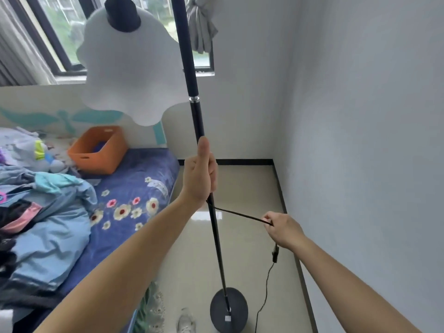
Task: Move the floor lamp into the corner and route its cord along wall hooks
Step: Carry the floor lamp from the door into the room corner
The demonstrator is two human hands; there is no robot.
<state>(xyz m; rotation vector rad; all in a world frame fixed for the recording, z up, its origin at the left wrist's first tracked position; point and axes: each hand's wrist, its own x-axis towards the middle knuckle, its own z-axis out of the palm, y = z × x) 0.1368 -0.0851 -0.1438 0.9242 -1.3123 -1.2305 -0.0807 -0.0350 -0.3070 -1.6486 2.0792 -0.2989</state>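
The floor lamp has a thin black pole [192, 75], a wavy white shade [129, 75] at the upper left and a round black base [228, 308] on the tiled floor. My left hand [200, 171] grips the pole at mid height, thumb pointing up. The black cord [240, 215] runs taut from the pole just below that hand to my right hand [281, 228], which pinches it. Below my right hand the cord hangs with an inline switch [275, 254] and trails down to the floor beside the base. No wall hooks are visible.
A bed [134, 188] with a floral blue sheet, heaped bedding and an orange bin [98, 150] fills the left. The room corner [274, 162] lies ahead beyond the lamp. A plain white wall [360, 140] runs along the right. A shoe [186, 320] lies by the base.
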